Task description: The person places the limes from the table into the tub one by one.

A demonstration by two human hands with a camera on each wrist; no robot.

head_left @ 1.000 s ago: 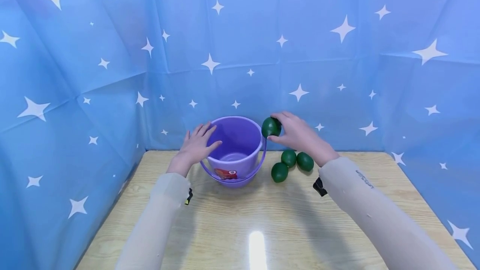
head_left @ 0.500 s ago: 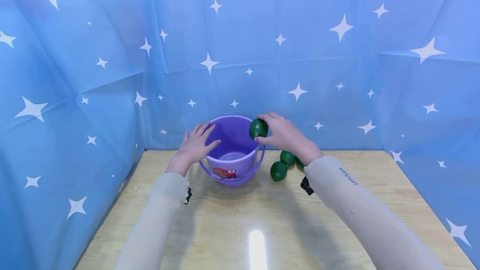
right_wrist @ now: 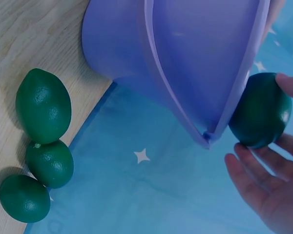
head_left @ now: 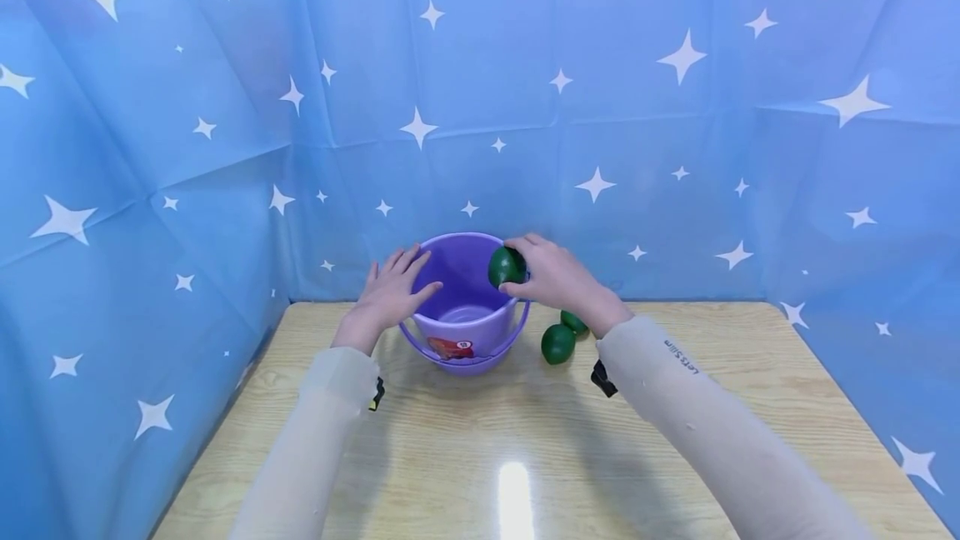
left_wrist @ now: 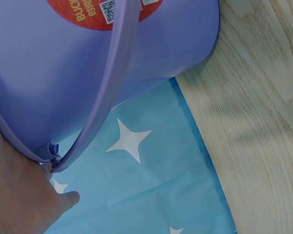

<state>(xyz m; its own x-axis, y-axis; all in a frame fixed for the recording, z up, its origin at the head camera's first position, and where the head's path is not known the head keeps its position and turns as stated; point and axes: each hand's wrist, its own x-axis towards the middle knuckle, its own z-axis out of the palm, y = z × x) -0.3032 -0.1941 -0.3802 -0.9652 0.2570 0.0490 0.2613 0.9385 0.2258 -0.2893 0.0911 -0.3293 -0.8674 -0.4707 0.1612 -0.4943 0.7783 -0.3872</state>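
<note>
A purple plastic bucket [head_left: 466,273] stands on the wooden table [head_left: 525,440] near the back. My left hand [head_left: 390,294] rests flat against its left rim with straight fingers. My right hand [head_left: 551,277] grips a dark green lime [head_left: 506,266] over the bucket's right rim. In the right wrist view the held lime [right_wrist: 261,111] sits just past the bucket's rim [right_wrist: 234,87], fingers curled round it. In the left wrist view the bucket wall [left_wrist: 63,73] and its handle [left_wrist: 105,92] fill the frame beside my palm [left_wrist: 19,195].
More limes lie on the table right of the bucket: one [head_left: 558,343] in front, another [head_left: 573,322] partly behind my wrist. The right wrist view shows three limes [right_wrist: 43,105] [right_wrist: 50,163] [right_wrist: 23,198] in a row. Blue star-patterned cloth [head_left: 600,107] walls the table on three sides.
My right hand has carried the lime leftward and slightly down, from beside the bucket's right edge to over its rim. The left hand and bucket have stayed put.
</note>
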